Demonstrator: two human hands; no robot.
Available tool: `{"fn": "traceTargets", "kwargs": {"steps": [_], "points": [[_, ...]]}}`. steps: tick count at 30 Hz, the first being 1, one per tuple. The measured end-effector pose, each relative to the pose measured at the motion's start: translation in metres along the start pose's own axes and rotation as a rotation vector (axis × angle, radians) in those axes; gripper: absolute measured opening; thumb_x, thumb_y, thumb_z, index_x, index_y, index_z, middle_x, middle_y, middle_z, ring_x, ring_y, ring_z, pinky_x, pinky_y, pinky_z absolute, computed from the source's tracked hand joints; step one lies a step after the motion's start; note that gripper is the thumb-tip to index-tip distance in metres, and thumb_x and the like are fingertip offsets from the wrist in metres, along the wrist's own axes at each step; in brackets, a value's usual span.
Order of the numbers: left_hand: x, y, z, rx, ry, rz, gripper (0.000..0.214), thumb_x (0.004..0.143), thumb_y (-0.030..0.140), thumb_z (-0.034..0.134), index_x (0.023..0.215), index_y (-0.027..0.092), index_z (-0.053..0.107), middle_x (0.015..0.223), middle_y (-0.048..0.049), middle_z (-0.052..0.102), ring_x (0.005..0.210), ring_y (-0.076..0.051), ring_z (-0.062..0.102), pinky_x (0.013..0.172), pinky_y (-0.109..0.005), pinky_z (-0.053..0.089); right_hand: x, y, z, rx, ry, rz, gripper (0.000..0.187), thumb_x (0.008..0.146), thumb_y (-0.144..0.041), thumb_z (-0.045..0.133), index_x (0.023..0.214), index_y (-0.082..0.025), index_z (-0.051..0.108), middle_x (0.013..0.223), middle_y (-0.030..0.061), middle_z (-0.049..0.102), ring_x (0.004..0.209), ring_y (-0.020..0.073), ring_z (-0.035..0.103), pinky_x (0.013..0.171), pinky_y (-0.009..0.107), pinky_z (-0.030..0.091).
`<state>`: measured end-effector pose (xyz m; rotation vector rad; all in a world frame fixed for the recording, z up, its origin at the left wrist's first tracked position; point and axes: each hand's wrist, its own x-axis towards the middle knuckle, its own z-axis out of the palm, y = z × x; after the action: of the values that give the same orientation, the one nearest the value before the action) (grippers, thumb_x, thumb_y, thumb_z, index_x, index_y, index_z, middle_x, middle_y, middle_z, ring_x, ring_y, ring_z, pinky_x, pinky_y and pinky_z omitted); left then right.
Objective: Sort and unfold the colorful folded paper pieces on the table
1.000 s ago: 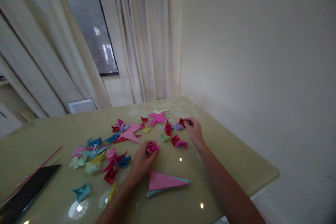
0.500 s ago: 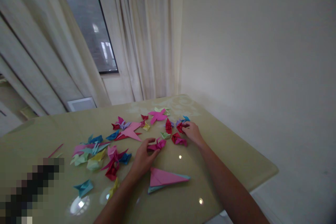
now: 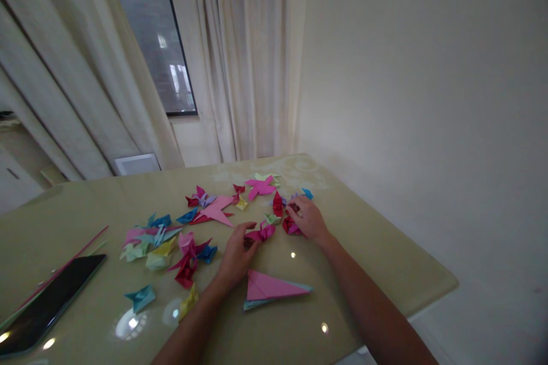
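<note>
Left hand: (image 3: 240, 251) at table centre, thumb and fingers curved with a gap between, around near end of magenta folded paper; pinching or only touching, cannot tell.
Magenta folded paper: (image 3: 266, 231) at left fingertips, sticking out past them.
Right hand: (image 3: 310, 218) fingers bent, tips just over red-and-magenta paper; can't tell if they clamp anything, view blocked by fingers.
Red-and-magenta paper: (image 3: 291, 226) on table, partly hidden under right hand.
Between hands: light green piece (image 3: 273, 219), red pointed piece (image 3: 277, 204) just behind it.
Beyond right hand: small blue piece (image 3: 307, 194).
Front of hands: pink folded triangle (image 3: 274, 286) lying over light-blue sheet (image 3: 253, 305).
Far side: bright pink star shape (image 3: 261, 187); paler pink cutout (image 3: 216, 211) farther left.
Left side: teal piece (image 3: 141, 298) apart from others; dark tablet (image 3: 55, 299) near table edge.
Surface: glossy table (image 3: 377, 274), reflecting lights.
</note>
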<state>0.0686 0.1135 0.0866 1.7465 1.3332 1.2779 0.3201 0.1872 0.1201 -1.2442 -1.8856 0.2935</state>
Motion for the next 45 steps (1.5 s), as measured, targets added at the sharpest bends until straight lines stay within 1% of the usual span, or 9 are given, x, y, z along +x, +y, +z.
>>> {"fn": "traceTargets", "kwargs": {"steps": [3,8,11,17,23,27,33,40,45], "points": [[0.001,-0.003,0.001,0.005,0.033,0.009,0.035,0.087,0.036,0.066,0.117,0.019,0.066,0.110,-0.0110,0.071,0.085,-0.022,0.072,0.080,-0.041,0.062,-0.004,-0.018,0.009,-0.280,-0.143,-0.219,0.013,0.096,-0.025,0.066,0.104,-0.021,0.076,0.108,0.0116,0.073,0.105,0.0281,0.064,0.102,0.045,0.047],[0.003,-0.009,0.003,0.010,0.099,0.020,0.031,0.088,0.039,0.067,0.113,0.021,0.067,0.106,-0.0091,0.069,0.093,-0.024,0.072,0.086,-0.044,0.063,-0.004,-0.025,0.027,-0.466,-0.231,-0.224,0.012,0.098,-0.021,0.066,0.103,-0.021,0.077,0.107,0.0118,0.072,0.107,0.0296,0.062,0.096,0.044,0.046],[0.002,-0.011,0.004,-0.018,0.097,0.030,0.032,0.090,0.040,0.067,0.115,0.020,0.066,0.109,-0.0100,0.070,0.096,-0.024,0.072,0.089,-0.045,0.063,-0.002,-0.022,0.024,-0.392,-0.192,-0.204,0.014,0.099,-0.019,0.062,0.096,-0.022,0.076,0.103,0.0099,0.072,0.102,0.0276,0.062,0.094,0.042,0.046],[0.001,-0.006,0.002,-0.053,-0.032,0.057,0.032,0.093,0.037,0.065,0.121,0.020,0.066,0.120,-0.0124,0.073,0.110,-0.026,0.072,0.101,-0.049,0.058,0.002,-0.018,0.000,-0.181,0.051,-0.112,0.015,0.102,-0.022,0.057,0.097,-0.020,0.072,0.100,0.0097,0.071,0.099,0.0260,0.062,0.092,0.039,0.047],[-0.002,0.001,-0.001,-0.030,-0.112,0.061,0.038,0.094,0.032,0.061,0.131,0.022,0.066,0.134,-0.0113,0.071,0.126,-0.028,0.066,0.110,-0.051,0.052,0.002,-0.010,-0.014,-0.186,-0.146,-0.060,0.017,0.095,-0.034,0.070,0.085,-0.020,0.072,0.085,0.0044,0.070,0.081,0.0202,0.061,0.075,0.031,0.043],[-0.004,0.002,0.000,0.002,-0.211,0.142,0.048,0.093,0.023,0.059,0.141,0.025,0.063,0.145,-0.0097,0.066,0.138,-0.027,0.058,0.122,-0.053,0.040,0.000,-0.005,-0.015,-0.030,-0.246,-0.030,0.020,0.094,-0.035,0.070,0.080,-0.021,0.075,0.071,0.0002,0.067,0.063,0.0150,0.057,0.062,0.026,0.037],[-0.005,0.009,-0.002,-0.013,-0.183,0.118,0.037,0.093,0.025,0.063,0.129,0.024,0.068,0.126,-0.0092,0.075,0.118,-0.025,0.070,0.107,-0.046,0.055,0.000,0.003,-0.010,0.199,-0.284,-0.024,0.045,0.101,-0.046,0.059,0.065,-0.021,0.071,0.053,-0.0037,0.057,0.051,0.0128,0.048,0.055,0.025,0.032],[-0.005,0.015,-0.001,-0.068,-0.250,0.112,0.035,0.094,0.025,0.062,0.128,0.024,0.068,0.126,-0.0092,0.076,0.114,-0.024,0.073,0.104,-0.044,0.057,-0.001,0.005,-0.004,0.240,-0.336,0.002,0.046,0.102,-0.048,0.054,0.073,-0.022,0.077,0.063,-0.0017,0.068,0.059,0.0156,0.061,0.063,0.026,0.043],[-0.005,0.015,0.000,-0.032,-0.295,0.114,0.036,0.097,0.023,0.056,0.132,0.024,0.067,0.132,-0.0090,0.074,0.120,-0.024,0.071,0.108,-0.043,0.054,-0.004,0.001,0.012,0.255,-0.311,0.012,0.037,0.104,-0.040,0.051,0.087,-0.023,0.079,0.093,0.0034,0.078,0.089,0.0215,0.071,0.087,0.033,0.052]]}}
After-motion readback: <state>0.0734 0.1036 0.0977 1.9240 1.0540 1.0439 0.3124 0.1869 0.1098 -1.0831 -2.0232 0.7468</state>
